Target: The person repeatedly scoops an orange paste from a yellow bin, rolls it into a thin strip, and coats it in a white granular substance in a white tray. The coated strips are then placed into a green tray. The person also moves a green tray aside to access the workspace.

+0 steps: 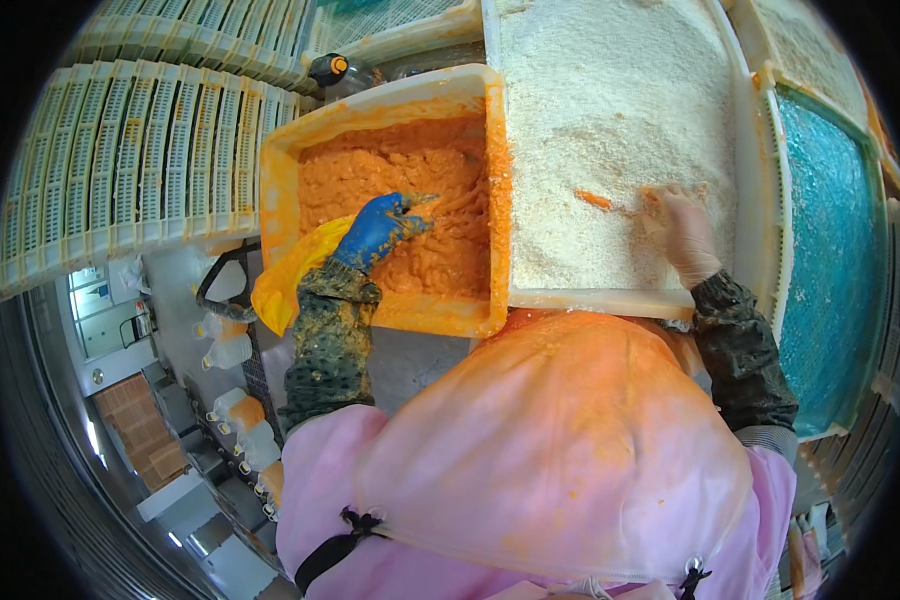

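Note:
My left hand (384, 229), in a blue rubber glove, is over the orange paste (420, 165) in a white plastic tub (382, 319); its fingers touch the paste's surface, and whether they hold a piece cannot be told. A yellow cloth or sleeve (296, 281) hangs over the tub's left rim by that wrist. My right hand (682, 229), in a thin pale glove, presses with bent fingers into the white crumbs (615, 90) in a large tray (607, 300). An orange-coated piece lies at its fingertips, partly hidden. Left of it, another orange piece (594, 199) lies on the crumbs.
Stacked slatted plastic trays (142, 150) stand at the left. A bottle with a black and orange cap (336, 67) is behind the tub. At the right is a tray lined with blue-green material (829, 255). Several plastic jugs (229, 351) stand lower left.

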